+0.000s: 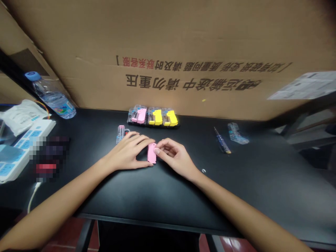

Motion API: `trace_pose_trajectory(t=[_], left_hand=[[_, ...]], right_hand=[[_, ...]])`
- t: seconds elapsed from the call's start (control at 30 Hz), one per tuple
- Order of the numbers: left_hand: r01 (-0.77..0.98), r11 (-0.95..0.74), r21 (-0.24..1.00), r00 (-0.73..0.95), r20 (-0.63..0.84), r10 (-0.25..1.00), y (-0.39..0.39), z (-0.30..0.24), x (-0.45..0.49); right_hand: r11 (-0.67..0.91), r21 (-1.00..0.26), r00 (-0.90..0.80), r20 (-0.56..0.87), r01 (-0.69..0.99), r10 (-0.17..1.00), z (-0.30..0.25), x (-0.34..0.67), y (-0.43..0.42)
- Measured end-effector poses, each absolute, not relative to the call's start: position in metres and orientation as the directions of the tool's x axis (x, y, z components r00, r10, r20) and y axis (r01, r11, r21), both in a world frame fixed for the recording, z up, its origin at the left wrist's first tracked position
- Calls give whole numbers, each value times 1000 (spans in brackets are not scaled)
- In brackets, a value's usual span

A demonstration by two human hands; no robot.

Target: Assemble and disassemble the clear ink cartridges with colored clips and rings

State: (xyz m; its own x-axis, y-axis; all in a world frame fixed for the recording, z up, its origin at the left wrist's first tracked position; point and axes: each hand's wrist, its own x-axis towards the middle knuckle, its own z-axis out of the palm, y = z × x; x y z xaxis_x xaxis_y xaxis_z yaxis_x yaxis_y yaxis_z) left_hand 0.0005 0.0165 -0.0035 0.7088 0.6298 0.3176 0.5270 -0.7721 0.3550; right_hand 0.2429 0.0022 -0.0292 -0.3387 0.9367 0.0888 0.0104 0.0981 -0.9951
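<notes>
- Head view: the left hand (133, 150) pinches a pink piece (151, 154), forefinger at its far end and thumb at its near end, the other fingers stretched out over the counter (136, 199).
- The right hand (172, 155) has its fingers curled, thumb and forefinger pinching the right edge of that same pink piece; whether a smaller part sits between the tips is hidden.
- The pink piece is at the middle of the counter, between both hands.
- A big cardboard sheet (210, 31) walls off the far side. Its print is upside down: 如有破损 变形 质量问题 请及时联系客服, the last four characters red, and below that in bolder type 运输途中请勿重压, with a smudge at the start of the line.
- A white paper label (304, 85) on the cardboard's right carries print too small to read.
- A water bottle (54, 96) at far left has a blue cap and a colourful label, its brand not legible.
- Beside it lie a white packet (22, 117) with faint lettering and a white power strip (31, 140) with blue sockets.
- Against the cardboard stand three clear cases (153, 116), one with pink parts, two with yellow.
- A clear part (120, 132) lies just behind the left hand, partly covered.
- Well off to the right are a screwdriver (222, 141) and a clear piece (237, 133); a small white bit (204, 170) lies near the right forearm.
</notes>
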Motion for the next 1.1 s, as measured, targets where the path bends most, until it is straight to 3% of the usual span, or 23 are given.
trace_pose_trajectory(t=[0.83,1.1], left_hand=[[503,-800,326,727,341,596,15,0,3],[514,-788,339,715,339,612,15,1,1]], right_hand=[[-32,-998,-366,-12,-49,930,-22,246,6],[110,-992,-302,87,59,949,-25,243,-1]])
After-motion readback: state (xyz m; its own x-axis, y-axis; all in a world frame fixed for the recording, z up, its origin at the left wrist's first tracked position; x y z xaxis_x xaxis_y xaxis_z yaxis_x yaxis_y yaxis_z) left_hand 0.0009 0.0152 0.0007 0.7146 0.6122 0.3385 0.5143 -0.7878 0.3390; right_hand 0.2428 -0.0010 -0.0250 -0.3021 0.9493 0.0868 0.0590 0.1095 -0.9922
